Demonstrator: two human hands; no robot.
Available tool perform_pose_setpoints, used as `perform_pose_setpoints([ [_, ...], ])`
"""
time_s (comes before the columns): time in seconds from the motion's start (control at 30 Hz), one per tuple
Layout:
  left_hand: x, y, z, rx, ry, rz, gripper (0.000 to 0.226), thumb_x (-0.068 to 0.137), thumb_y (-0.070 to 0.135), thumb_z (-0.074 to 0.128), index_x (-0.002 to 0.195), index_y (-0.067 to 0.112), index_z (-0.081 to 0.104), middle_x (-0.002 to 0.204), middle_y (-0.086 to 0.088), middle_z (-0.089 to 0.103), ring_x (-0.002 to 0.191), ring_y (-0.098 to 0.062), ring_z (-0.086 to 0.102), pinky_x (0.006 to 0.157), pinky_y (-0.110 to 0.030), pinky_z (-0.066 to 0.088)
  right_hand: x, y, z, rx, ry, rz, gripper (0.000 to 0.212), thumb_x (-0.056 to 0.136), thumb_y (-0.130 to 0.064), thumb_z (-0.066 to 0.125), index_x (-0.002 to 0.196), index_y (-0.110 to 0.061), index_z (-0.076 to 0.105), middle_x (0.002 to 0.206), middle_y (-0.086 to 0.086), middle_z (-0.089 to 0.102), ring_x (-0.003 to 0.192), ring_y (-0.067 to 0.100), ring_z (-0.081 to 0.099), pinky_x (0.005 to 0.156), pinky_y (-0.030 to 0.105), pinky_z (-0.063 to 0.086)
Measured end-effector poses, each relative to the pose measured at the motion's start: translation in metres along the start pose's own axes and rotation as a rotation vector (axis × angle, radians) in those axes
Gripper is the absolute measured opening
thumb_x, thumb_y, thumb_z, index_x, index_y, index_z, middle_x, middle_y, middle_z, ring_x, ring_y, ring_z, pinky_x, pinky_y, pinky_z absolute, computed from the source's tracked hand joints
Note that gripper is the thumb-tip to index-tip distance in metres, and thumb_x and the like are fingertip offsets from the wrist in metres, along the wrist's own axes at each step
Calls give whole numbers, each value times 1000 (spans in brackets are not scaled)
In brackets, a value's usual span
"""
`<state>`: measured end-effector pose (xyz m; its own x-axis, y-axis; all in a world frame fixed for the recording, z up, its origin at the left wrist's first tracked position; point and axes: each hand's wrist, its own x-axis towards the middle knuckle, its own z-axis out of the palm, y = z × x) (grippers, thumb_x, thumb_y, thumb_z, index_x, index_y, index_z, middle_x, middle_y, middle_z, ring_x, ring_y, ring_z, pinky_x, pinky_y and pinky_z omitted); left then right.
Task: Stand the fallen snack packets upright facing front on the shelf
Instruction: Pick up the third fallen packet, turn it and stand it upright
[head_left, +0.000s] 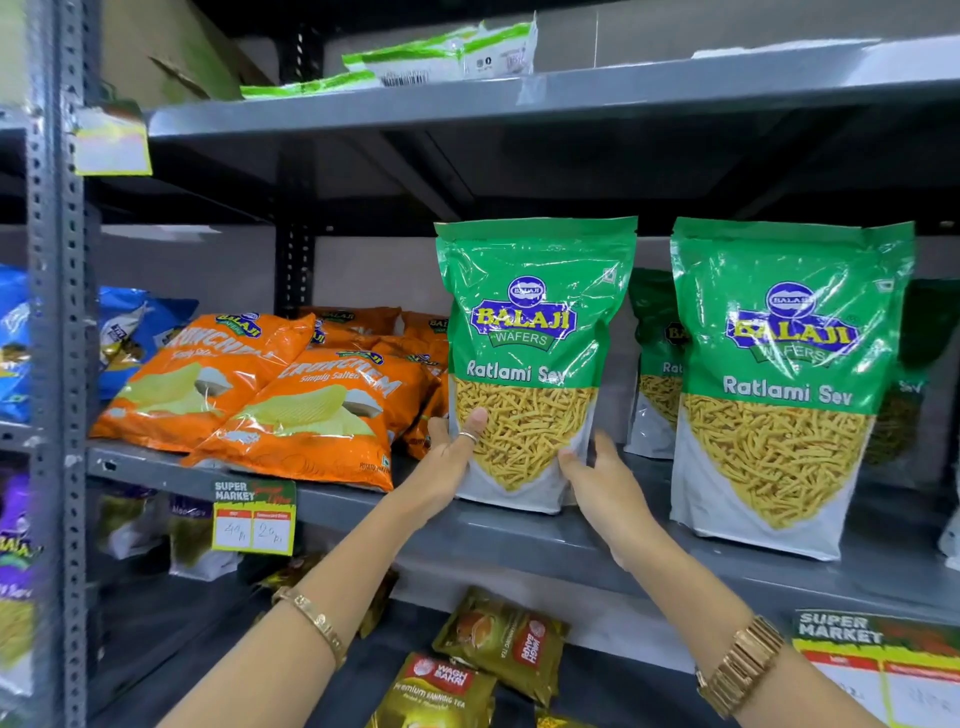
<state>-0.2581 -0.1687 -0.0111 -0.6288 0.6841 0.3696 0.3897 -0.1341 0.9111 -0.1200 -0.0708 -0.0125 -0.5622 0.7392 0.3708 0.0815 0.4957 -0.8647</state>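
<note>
On the middle shelf (519, 540), a green snack packet (530, 364) stands upright with its printed front facing out, its base just behind the shelf's front edge. The left hand (452, 457) grips its lower left side, thumb laid across the clear window; the right hand (602, 478) is open, fingers spread, touching or just beside the lower right corner. A second green packet (784, 384) to the right already stands upright and front-facing, with more green packets (654, 364) upright behind and between the two.

So the green row looks nearly settled; the held packet probably needs only a final squaring and release. What seems left are the orange chip packets (270, 395) to the left, which lie flat and overlapping, one lower corner hanging over the front edge. Green-and-white packets (441, 57) on the top shelf also lie flat.

There is good headroom above the green packets under the upper shelf, and a clear gap between the two front ones. The orange pile touches the held packet's left side, so room there is tight.
</note>
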Motion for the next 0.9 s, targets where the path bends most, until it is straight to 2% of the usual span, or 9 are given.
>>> perform_pose_setpoints([
  [0.13, 2, -1, -2, -123, 49, 9, 77, 85, 55, 50, 144, 16, 19, 145, -2, 40, 130, -18, 41, 112, -35, 29, -1, -42, -10, -126, 364, -390, 48, 93, -19, 48, 138, -9, 36, 145, 9, 38, 132, 22, 38, 103, 25, 28],
  [0.2, 1, -1, -4, -96, 41, 37, 87, 76, 46, 67, 144, 18, 19, 140, 0, 45, 123, -15, 46, 107, -29, 36, 9, -69, -17, -212, 478, -613, 39, 92, -14, 47, 129, -5, 44, 136, 12, 46, 125, 22, 43, 96, 15, 24],
  [0.27, 0, 0, -4, -55, -10, 73, 92, 73, 26, 77, 142, 23, 17, 124, 12, 49, 108, -3, 50, 87, -8, 44, 25, -95, -25, -334, 549, -800, 35, 91, -10, 46, 125, -1, 49, 129, 16, 52, 120, 27, 48, 95, 12, 24],
  [0.33, 2, -1, -4, -32, -66, 96, 98, 69, 11, 80, 141, 28, 15, 116, 19, 46, 105, 4, 48, 69, 4, 42, 45, -120, -32, -526, 572, -930, 38, 91, -7, 44, 128, 1, 48, 130, 19, 53, 121, 32, 48, 104, 21, 27],
  [0.4, 6, -4, -5, -22, -95, 104, 104, 66, 10, 83, 142, 30, 15, 123, 17, 43, 118, -3, 45, 81, -2, 39, 67, -139, -36, -759, 524, -921, 44, 93, -10, 43, 136, 0, 41, 136, 19, 49, 128, 33, 44, 115, 42, 21],
  [0.47, 9, -7, -7, -11, -104, 97, 105, 65, 13, 83, 143, 32, 15, 126, 18, 42, 124, -5, 40, 98, -16, 35, 89, -149, -38, -969, 468, -811, 45, 94, -15, 44, 137, -4, 39, 137, 18, 49, 129, 33, 43, 116, 51, 12],
  [0.53, 11, -10, -8, -5, -111, 78, 100, 65, 17, 84, 137, 39, 19, 132, 16, 42, 128, -7, 39, 106, -23, 31, 100, -156, -40, -1102, 476, -765, 36, 92, -12, 48, 127, -4, 48, 125, 21, 57, 119, 35, 51, 114, 52, 19],
  [0.63, 14, -11, -8, -8, -107, 66, 91, 68, 15, 82, 135, 38, 25, 130, 15, 45, 123, -7, 41, 100, -21, 31, 102, -174, -50, -1040, 528, -816, 26, 88, -7, 53, 112, -5, 64, 110, 24, 66, 106, 39, 58, 93, 42, 41],
  [0.9, 18, -14, -9, -24, -119, 55, 93, 69, 13, 80, 142, 32, 25, 134, 12, 47, 127, -11, 42, 105, -24, 32, 115, -163, -49, -933, 630, -982, 23, 86, -10, 54, 100, -12, 72, 97, 16, 74, 98, 35, 62, 89, 40, 39],
])
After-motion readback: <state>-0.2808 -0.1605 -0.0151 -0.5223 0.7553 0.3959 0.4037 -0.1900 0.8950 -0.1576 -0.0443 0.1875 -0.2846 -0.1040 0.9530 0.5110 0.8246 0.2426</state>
